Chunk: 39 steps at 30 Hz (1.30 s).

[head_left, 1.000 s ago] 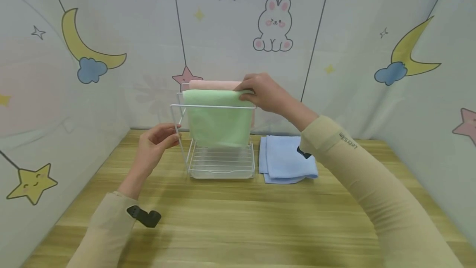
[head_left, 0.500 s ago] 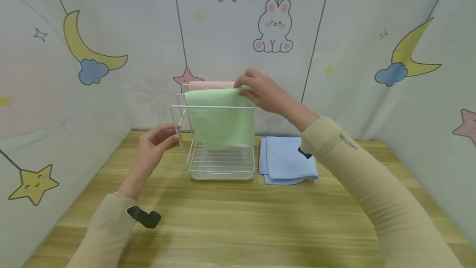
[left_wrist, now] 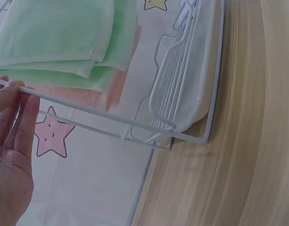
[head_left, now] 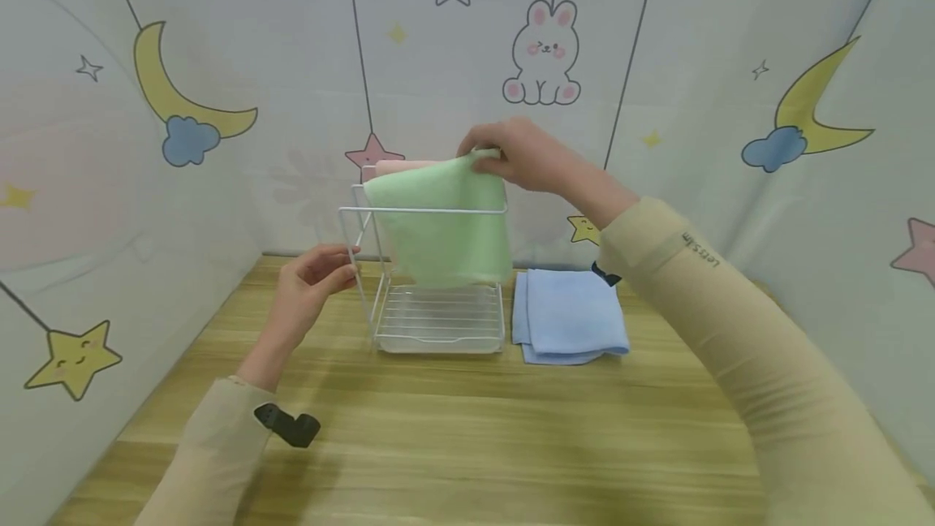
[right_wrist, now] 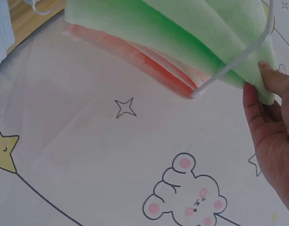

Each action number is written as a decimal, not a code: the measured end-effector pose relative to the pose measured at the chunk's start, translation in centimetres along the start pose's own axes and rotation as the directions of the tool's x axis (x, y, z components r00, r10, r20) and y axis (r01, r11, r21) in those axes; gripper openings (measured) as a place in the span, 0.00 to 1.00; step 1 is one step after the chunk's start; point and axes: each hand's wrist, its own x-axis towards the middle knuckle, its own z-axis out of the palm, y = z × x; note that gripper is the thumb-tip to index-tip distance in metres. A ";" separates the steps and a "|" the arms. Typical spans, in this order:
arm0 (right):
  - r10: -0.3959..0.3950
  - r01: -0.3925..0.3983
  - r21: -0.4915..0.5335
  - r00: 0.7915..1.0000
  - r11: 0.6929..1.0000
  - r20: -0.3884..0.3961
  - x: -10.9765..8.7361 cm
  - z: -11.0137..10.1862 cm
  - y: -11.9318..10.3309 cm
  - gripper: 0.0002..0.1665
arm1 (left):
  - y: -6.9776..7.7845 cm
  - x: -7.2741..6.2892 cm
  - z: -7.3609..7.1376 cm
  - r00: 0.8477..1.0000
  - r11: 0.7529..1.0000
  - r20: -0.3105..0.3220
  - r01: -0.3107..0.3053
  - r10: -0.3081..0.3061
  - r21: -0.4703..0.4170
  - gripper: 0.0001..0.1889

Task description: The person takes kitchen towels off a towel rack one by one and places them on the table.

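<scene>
A light green towel (head_left: 445, 226) hangs folded in the white wire rack (head_left: 438, 339), its top right corner lifted into a slope. My right hand (head_left: 519, 153) pinches that raised corner between thumb and fingers; the right wrist view shows the green towel (right_wrist: 182, 28) gathered at the fingertips. At the rack's left side, my left hand (head_left: 310, 286) holds an upright wire with thumb and fingers, plain in the left wrist view, where the hand (left_wrist: 12, 141) meets the white wire. Behind the green towel, a pink towel (head_left: 402, 167) hangs over a farther bar, mostly hidden.
A folded light blue towel (head_left: 573, 315) lies on the wooden table (head_left: 438, 445), right of the rack. A shallow tray (head_left: 438, 319) sits at the rack's base. Behind stands a white curtain (head_left: 657, 209) printed with moons, stars and a rabbit.
My right hand has risen, pulling the green towel's right corner up off its level fold and shifting the cloth rightward. The left hand keeps its hold on the rack.
</scene>
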 end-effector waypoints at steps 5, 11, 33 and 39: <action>0.012 -0.006 -0.046 0.992 0.999 0.126 0.6 -1.6 -0.9 0.15 | 0.1 0.1 0.1 1.000 1.000 -0.002 -0.004 0.004 0.004 0.11; 0.022 -0.016 -0.051 0.993 0.999 0.117 1.3 -2.2 -1.6 0.15 | 0.0 0.0 -0.1 1.000 1.000 -0.004 -0.002 0.002 0.008 0.11; 0.090 -0.111 -0.014 0.868 0.994 -0.489 2.6 -9.0 -2.4 0.15 | 0.1 0.2 0.1 1.000 1.000 -0.005 -0.006 0.006 0.003 0.11; 0.134 -0.181 -0.035 0.831 0.983 -0.540 1.1 -11.9 -1.6 0.16 | 0.1 0.1 0.1 1.000 1.000 -0.011 -0.010 0.010 0.014 0.11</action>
